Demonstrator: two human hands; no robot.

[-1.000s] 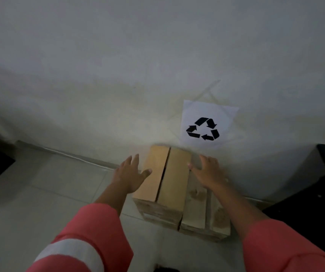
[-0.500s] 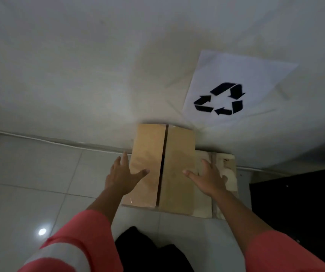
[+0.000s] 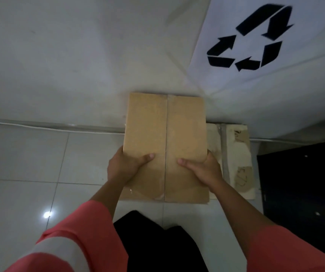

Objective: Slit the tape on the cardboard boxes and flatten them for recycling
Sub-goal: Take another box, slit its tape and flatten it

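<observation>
A brown cardboard box (image 3: 165,126) with a seam down the middle of its top stands on the floor against the white wall. My left hand (image 3: 123,166) grips its left side, thumb lying across the top. My right hand (image 3: 203,167) grips its right side the same way. Clear tape shows at the box's near edge. Behind and to the right sits a second, paler cardboard box (image 3: 236,160) with torn patches on its top, partly hidden by the brown one.
A white sheet with a black recycling symbol (image 3: 250,40) is fixed to the wall at upper right. A black piece of furniture (image 3: 303,193) stands at the right. White floor tiles (image 3: 30,173) spread to the left. My dark-clothed legs (image 3: 153,242) are just below the box.
I have leaned in closer. Both hands went from resting open at the box's sides to gripping it, thumbs on top.
</observation>
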